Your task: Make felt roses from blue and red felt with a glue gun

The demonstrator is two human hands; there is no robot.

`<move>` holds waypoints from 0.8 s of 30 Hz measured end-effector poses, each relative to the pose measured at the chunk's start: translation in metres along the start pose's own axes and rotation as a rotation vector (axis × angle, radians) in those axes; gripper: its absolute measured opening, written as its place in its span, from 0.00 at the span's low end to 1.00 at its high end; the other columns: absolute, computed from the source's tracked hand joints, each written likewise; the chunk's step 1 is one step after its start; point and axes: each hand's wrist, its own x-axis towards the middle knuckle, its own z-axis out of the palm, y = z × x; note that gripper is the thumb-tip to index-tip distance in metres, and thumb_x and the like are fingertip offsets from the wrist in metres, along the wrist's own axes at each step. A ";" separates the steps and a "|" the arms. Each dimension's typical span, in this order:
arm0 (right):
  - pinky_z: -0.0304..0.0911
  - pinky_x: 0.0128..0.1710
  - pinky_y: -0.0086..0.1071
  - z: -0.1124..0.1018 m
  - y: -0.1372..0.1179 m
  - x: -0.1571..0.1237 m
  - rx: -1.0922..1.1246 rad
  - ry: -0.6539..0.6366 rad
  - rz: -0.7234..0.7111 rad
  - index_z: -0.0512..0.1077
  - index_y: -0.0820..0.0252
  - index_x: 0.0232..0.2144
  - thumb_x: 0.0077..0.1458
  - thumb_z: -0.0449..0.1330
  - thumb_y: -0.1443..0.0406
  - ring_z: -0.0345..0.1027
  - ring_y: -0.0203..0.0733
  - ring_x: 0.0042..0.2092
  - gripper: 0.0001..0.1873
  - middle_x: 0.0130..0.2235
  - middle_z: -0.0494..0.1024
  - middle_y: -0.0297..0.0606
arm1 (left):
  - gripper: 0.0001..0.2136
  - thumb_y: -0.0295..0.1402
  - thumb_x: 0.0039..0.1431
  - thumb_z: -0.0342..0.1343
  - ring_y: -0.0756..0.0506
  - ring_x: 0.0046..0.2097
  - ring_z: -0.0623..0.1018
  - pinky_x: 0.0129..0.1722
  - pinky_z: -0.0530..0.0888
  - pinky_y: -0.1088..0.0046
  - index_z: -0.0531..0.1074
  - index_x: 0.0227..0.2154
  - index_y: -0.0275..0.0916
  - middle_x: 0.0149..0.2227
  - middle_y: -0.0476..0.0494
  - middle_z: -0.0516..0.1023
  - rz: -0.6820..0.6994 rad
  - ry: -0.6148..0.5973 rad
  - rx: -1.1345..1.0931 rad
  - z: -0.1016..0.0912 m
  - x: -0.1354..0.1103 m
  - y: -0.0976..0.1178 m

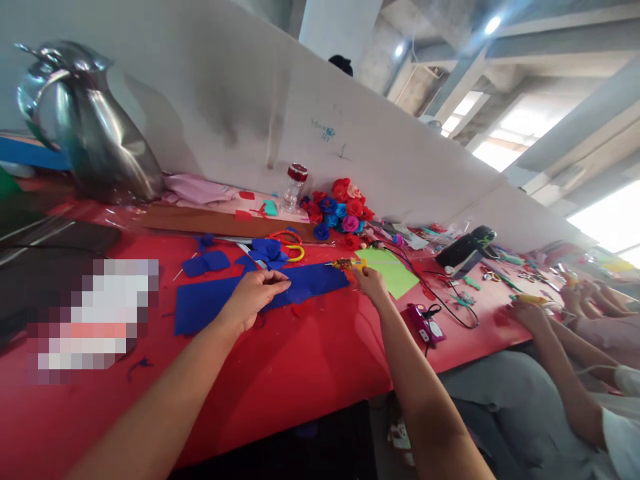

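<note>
A strip of dark blue crepe paper (200, 308) lies flat on the red table. Over it is my left hand (255, 293), thumb and fingertips pinched together; whatever they may hold is too small to make out. My right hand (371, 281) is closed on a small yellow hot glue gun (359, 264), whose brown-crusted tip points left above the strip's right end. Behind the strip are cut blue petals (206, 264), a partly formed blue paper flower (268, 252) and scissors with a yellow handle loop (297, 253).
A steel jug (103, 133) stands at the back left. Bunched paper roses (345, 207) and a glass jar (293, 190) are along the wall. Green paper (393, 272), a purple box (426, 325) and black cables lie right. A co-worker's hand (531, 313) holds another yellow tool.
</note>
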 end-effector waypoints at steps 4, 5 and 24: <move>0.62 0.39 0.35 0.002 -0.026 -0.009 -0.060 0.123 -0.103 0.73 0.61 0.23 0.48 0.61 0.65 0.69 0.47 0.43 0.05 0.37 0.77 0.49 | 0.10 0.38 0.38 0.63 0.49 0.28 0.71 0.31 0.66 0.73 0.73 0.23 0.39 0.23 0.52 0.74 0.066 0.070 0.027 -0.003 0.003 -0.001; 0.62 0.42 0.36 0.005 -0.036 -0.015 -0.099 0.141 -0.202 0.75 0.61 0.27 0.49 0.60 0.66 0.69 0.47 0.45 0.04 0.40 0.77 0.49 | 0.10 0.38 0.37 0.64 0.48 0.30 0.73 0.33 0.68 0.72 0.73 0.23 0.39 0.25 0.50 0.76 0.080 0.085 0.046 -0.003 0.003 -0.003; 0.63 0.31 0.31 0.062 -0.068 -0.042 0.530 -0.276 -0.197 0.80 0.58 0.30 0.44 0.62 0.60 0.72 0.41 0.30 0.11 0.29 0.82 0.36 | 0.12 0.45 0.53 0.54 0.54 0.23 0.62 0.25 0.63 0.75 0.67 0.28 0.41 0.30 0.52 0.70 0.230 0.137 -0.043 0.001 0.003 -0.010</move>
